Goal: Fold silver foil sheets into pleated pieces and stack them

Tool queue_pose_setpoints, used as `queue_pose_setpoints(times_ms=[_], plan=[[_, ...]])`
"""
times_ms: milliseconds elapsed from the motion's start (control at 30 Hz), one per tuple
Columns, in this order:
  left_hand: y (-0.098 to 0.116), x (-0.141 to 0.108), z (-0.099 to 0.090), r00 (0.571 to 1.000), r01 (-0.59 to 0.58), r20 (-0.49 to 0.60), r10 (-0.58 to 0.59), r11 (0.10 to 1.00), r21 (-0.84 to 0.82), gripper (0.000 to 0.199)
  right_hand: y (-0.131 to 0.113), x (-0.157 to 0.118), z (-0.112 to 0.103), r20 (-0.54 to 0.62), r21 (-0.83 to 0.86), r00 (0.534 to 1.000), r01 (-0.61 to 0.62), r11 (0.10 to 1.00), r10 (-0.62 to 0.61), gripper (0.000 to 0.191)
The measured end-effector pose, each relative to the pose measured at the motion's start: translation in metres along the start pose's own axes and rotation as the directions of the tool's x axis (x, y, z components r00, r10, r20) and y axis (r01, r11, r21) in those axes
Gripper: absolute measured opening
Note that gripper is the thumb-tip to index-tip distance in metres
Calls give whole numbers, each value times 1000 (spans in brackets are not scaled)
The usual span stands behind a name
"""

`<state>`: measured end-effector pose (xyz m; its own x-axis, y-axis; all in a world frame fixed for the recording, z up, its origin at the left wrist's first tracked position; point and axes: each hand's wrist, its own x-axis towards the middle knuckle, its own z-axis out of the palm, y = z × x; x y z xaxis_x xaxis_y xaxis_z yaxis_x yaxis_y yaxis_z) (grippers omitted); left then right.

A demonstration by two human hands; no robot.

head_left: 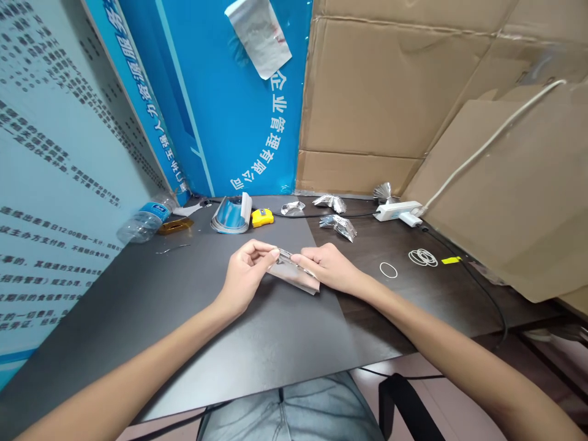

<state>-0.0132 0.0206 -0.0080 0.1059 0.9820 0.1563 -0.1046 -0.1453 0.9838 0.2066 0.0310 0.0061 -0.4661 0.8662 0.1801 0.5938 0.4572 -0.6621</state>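
Foil strip (294,275) is pinched between the left hand (245,275) and the right hand (327,266), above a dark mat (275,349) laid on the desk (459,306). Its narrow upper edge is held by the fingers (271,250) of both hands, which are clenched on it with their tips nearly meeting, and neither hand is released. The wider part of the foil lies below and to the right of the fingertips, partly under the right hand, and appears to touch the mat, though the exact contact cannot be told.

The thin foil could be torn or creased if it is pulled unevenly between the two grips. Its smooth surface could also let it slip from the fingertips if the pinch is slackened, and a cut edge could nick the skin. Folded foil pieces (337,225) lie well beyond the hands, near a white power strip (397,211), with a yellow tape measure (262,217) and a blue roll (232,214) to the left. Rubber bands (422,257) lie to the right.
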Motion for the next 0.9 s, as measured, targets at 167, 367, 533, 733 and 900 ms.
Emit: queue_pose_setpoints(times_ms=[167,367,533,733,900], plan=[[-2,3,-1,1000,-8,-27,8,1000,-12,33,2,0,-1,-23,4,1000,-10,1000,10,54],[3,9,-9,993,-11,-121,4,998,-62,34,0,0,-3,1,184,999,-35,982,35,34],[3,9,-9,995,-9,-101,1,997,-73,30,0,1,-6,-41,305,988,-127,944,146,37],[3,13,-16,999,48,-1,-48,999,1,26,7,3,-10,138,489,981,-185,853,133,44],[15,13,-27,946,-278,286,152,836,473,25,7,0,-11,181,265,983,-84,961,36,39]])
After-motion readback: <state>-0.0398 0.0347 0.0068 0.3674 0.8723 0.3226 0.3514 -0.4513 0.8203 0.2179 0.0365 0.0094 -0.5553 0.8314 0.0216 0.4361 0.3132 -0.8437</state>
